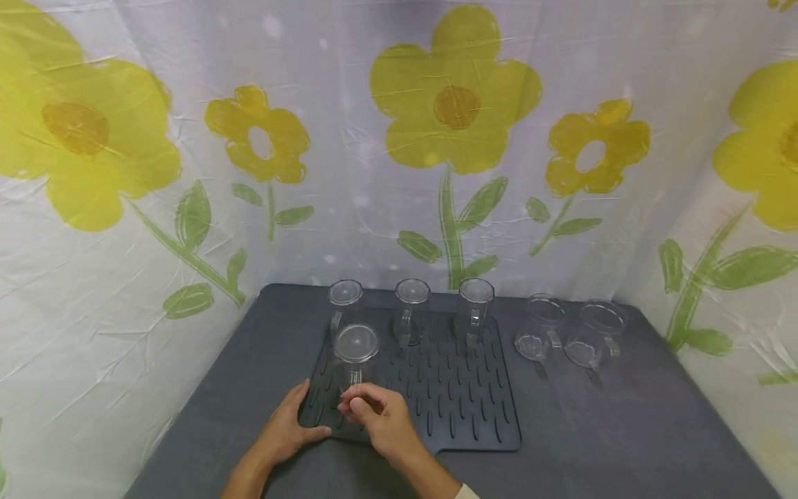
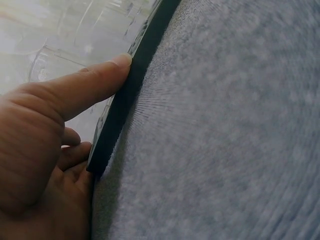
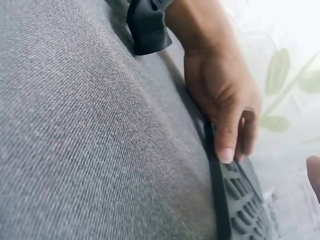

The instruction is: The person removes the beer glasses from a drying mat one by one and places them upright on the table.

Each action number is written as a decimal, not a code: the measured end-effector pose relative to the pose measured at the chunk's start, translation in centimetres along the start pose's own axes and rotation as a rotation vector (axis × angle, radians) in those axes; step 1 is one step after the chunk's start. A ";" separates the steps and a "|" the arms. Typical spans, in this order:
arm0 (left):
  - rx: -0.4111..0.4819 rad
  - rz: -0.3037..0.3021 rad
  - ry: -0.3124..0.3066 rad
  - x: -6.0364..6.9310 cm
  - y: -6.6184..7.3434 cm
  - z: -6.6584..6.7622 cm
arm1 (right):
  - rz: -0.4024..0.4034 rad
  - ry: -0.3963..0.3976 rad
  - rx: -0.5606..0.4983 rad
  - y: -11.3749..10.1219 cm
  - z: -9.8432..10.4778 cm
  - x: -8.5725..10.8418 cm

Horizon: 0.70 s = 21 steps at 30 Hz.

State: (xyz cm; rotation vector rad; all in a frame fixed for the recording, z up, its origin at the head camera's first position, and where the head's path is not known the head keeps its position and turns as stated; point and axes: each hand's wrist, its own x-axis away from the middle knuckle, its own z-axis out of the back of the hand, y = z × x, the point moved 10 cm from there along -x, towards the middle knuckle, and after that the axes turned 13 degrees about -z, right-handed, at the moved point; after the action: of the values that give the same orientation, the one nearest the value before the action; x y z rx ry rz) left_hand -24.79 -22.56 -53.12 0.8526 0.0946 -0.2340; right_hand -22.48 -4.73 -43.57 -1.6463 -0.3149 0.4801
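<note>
- The right hand (image 1: 386, 419) is curling its fingers just at the handle (image 1: 356, 375) of the near mug (image 1: 357, 343); they are hiding the contact, so whether this grip is pinching or free, I cannot tell.
- The left hand (image 1: 283, 430) is spanning the near left corner of the mat (image 1: 418, 388), its thumb and fingers lying fairly straight against the edges, not clenching.
- The near mug is standing on the mat's left part, seemingly mouth-down.
- Snagging the handle could be tipping it; a shove from the left hand could be sliding the mat and jarring every mug on it.
- The back left mug (image 1: 346, 294) is standing close behind, blocking any push away; whether they are touching is unclear.
- Two more mugs, the middle one (image 1: 413, 291) and the right one (image 1: 476, 291), are lining the mat's far side.
- Two upright mugs, one (image 1: 546, 310) beside the other (image 1: 603, 317), are standing on the bench (image 1: 623, 430) to the right.
- A flowered curtain (image 1: 349, 173) is closing off the back.
</note>
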 end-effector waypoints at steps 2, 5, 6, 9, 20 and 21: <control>0.001 -0.001 0.001 0.0 0.0 0.0 | 0.015 -0.007 0.006 -0.3 0.2 0.4; -0.006 0.000 0.000 0.0 0.2 0.0 | 0.043 -0.008 0.009 -0.9 0.6 1.1; -0.006 0.004 -0.001 0.0 0.2 0.0 | 0.043 -0.008 0.008 -1.1 0.8 1.3; -0.015 0.009 -0.005 -0.1 0.4 0.0 | 0.058 -0.007 0.003 -1.8 1.3 2.0; -0.023 0.066 -0.037 0.0 -0.3 -0.3 | 0.008 0.020 0.023 -3.4 3.6 4.8; -0.024 0.072 -0.041 0.0 -0.4 -0.3 | 0.012 0.021 0.022 -3.6 3.9 5.0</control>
State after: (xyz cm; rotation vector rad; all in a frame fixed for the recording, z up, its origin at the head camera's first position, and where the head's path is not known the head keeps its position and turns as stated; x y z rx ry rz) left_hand -24.87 -22.59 -53.61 0.8255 0.0278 -0.1825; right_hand -19.70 1.48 -40.94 -1.6316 -0.2829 0.4733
